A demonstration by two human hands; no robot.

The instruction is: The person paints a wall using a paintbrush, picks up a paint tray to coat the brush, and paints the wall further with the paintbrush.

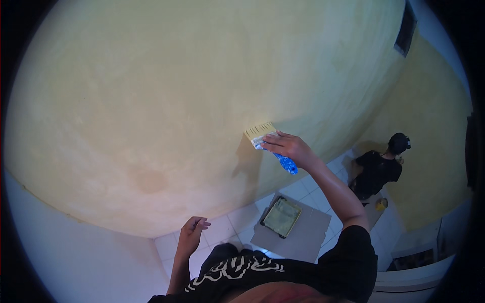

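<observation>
My right hand (pixel 286 146) grips a wide flat paintbrush (pixel 287 163) with a blue, paint-spattered handle. Its pale yellow bristles (pixel 261 130) are at the yellow painted wall (pixel 182 94); whether they touch it, I cannot tell. The brush and hand cast a shadow on the wall below and left of them. My left hand (pixel 192 231) hangs low near the foot of the wall, fingers loosely curled, with nothing visible in it. Between my arms, a paint tray (pixel 282 216) with pale yellow-green paint rests on a cardboard sheet (pixel 299 242) on the floor.
White floor tiles (pixel 242 217) run along the wall's base. At right, another person (pixel 379 170) in dark clothes is low beside the adjoining yellow wall (pixel 428 132), near a yellow paint can (pixel 382 204). A plain pale wall (pixel 94 253) stands at left.
</observation>
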